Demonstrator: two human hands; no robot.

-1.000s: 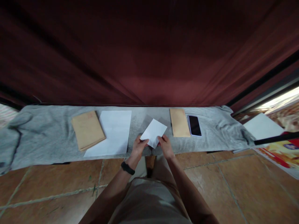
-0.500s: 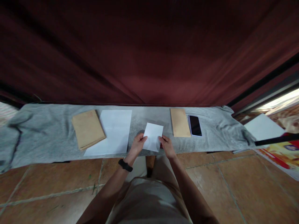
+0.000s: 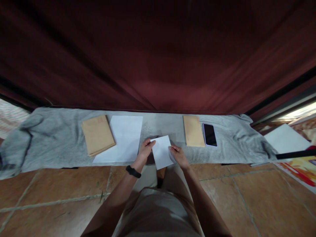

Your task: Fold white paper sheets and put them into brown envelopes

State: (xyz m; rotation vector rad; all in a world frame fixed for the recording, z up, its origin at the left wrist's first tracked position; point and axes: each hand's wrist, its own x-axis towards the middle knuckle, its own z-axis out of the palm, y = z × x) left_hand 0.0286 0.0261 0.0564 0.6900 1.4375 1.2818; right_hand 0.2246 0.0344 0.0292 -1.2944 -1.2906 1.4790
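Observation:
A small white folded-looking sheet of paper is held up between my two hands at the front edge of the cloth-covered surface. My left hand pinches its upper left corner, thumb on top. On the opposite side, my right hand grips the right edge between thumb and fingers. Left of my hands lies a large white sheet, partly covered by a stack of brown envelopes. A single brown envelope lies to the right, beyond my right hand.
A phone with a dark screen lies right of the single envelope. Grey cloth covers the narrow surface. Behind it hangs a dark red curtain. At the far right are a white panel and a black bar.
The small paper has turned in my hands, its left side now higher and its lower edge nearer my body. My hands stay on its two sides. The view has shifted slightly.

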